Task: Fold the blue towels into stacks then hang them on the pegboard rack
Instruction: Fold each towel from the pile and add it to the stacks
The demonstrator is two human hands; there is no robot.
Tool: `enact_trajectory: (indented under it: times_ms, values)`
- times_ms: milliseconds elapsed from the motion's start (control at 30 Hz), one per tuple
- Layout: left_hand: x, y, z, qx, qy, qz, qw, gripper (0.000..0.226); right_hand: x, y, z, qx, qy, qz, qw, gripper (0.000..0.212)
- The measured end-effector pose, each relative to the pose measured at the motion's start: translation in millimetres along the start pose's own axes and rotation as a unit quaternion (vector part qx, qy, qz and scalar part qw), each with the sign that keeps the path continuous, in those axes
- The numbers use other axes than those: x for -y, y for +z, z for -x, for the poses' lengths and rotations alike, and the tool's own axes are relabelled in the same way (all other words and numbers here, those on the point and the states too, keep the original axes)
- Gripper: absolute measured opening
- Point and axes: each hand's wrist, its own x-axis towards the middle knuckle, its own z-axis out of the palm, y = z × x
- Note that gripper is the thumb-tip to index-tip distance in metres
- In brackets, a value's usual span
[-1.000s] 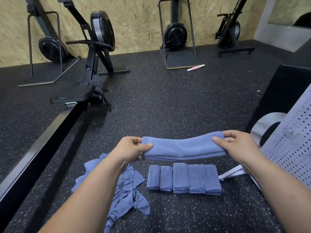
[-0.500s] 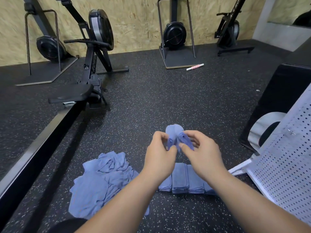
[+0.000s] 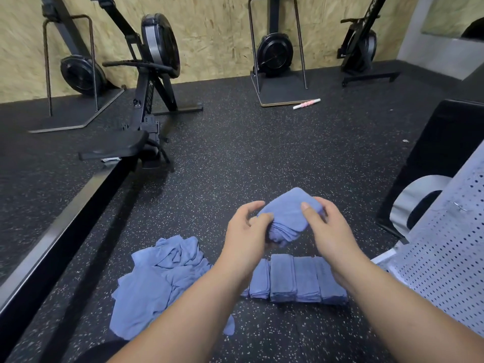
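Speckled black rubber floor (image 3: 235, 153) runs to a chipboard wall, with a rowing machine (image 3: 146, 100) at far left and the white pegboard rack (image 3: 450, 258) at near right. A loose pile of blue towels (image 3: 157, 284) lies near left, with a row of folded towels (image 3: 296, 279) just right of it. Above that row, the left hand (image 3: 246, 237) and right hand (image 3: 330, 229) grip one folded towel (image 3: 288, 218) between them, fingers curled round it.

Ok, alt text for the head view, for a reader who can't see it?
A person's left hand and right hand grip a folded blue towel above a row of folded towels on the black gym floor. An unfolded towel heap lies to the left, a white pegboard rack to the right, rowing machines behind.
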Motion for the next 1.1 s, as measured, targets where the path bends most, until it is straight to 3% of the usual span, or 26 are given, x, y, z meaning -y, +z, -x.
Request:
enact_trajectory:
  times_ms: [100,267,367,500,667,767,900,1000,1100]
  values:
    - [-0.1,-4.7,-2.0,0.046,-0.029,-0.014,0.998,0.034,6.2,-3.8,-1.7,0.049,0.093,-0.139,0.985,0.021]
    - [-3.0,-16.2,-7.1,0.106,-0.076,-0.106,0.986,0.054,3.1,-7.5,0.5,0.074,0.027,-0.111,0.991,0.033]
    - [1.4,-15.5,-8.2,0.065,-0.012,-0.227,0.972,0.051,6.1,-1.5,7.5,0.156,0.024,-0.118,0.980,0.044]
    - [10.8,-11.8,-16.8,-0.033,0.061,-0.321,0.945,0.046,7.9,7.4,13.3,0.149,0.056,-0.132,0.978,0.049]
    - [22.4,-17.7,-27.4,-0.102,0.049,-0.298,0.948,0.047,-3.9,18.2,18.6,0.174,0.078,-0.105,0.976,0.060]
    - [37.8,-21.9,-32.2,-0.061,-0.019,-0.261,0.963,0.049,-22.6,21.5,12.0,0.129,0.072,-0.065,0.987,0.066]
    - [67.6,-29.2,-28.2,0.026,-0.093,-0.232,0.968,0.075,-53.9,29.3,4.3,0.054,0.088,-0.016,0.995,0.067]
    - [92.5,-39.4,-30.6,0.057,-0.082,-0.227,0.969,0.064,-77.4,36.5,-0.9,0.048,0.091,0.040,0.994,0.067]
    - [113.6,-51.2,-34.2,0.036,-0.059,-0.217,0.974,0.061,-96.8,48.5,-6.1,0.089,0.098,0.061,0.989,0.055]
